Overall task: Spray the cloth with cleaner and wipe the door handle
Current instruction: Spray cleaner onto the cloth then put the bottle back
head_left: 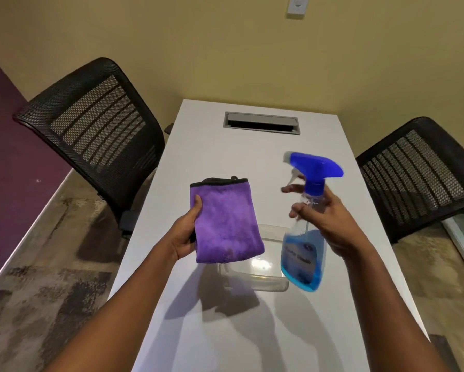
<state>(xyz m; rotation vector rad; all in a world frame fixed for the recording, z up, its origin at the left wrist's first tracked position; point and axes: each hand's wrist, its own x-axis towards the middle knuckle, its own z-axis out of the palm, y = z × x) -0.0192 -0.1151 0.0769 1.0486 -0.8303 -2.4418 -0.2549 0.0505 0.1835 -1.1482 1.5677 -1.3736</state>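
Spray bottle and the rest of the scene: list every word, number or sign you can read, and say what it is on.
Spray bottle label: dark print, too blurred to read.
Cloth, table, chairs, wall switch: no text visible.

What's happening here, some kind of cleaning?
Yes. A person stands at a white table, holding a folded purple cloth in the left hand and a spray bottle of blue cleaner in the right hand, nozzle toward the cloth. A clear plastic container sits on the table below.
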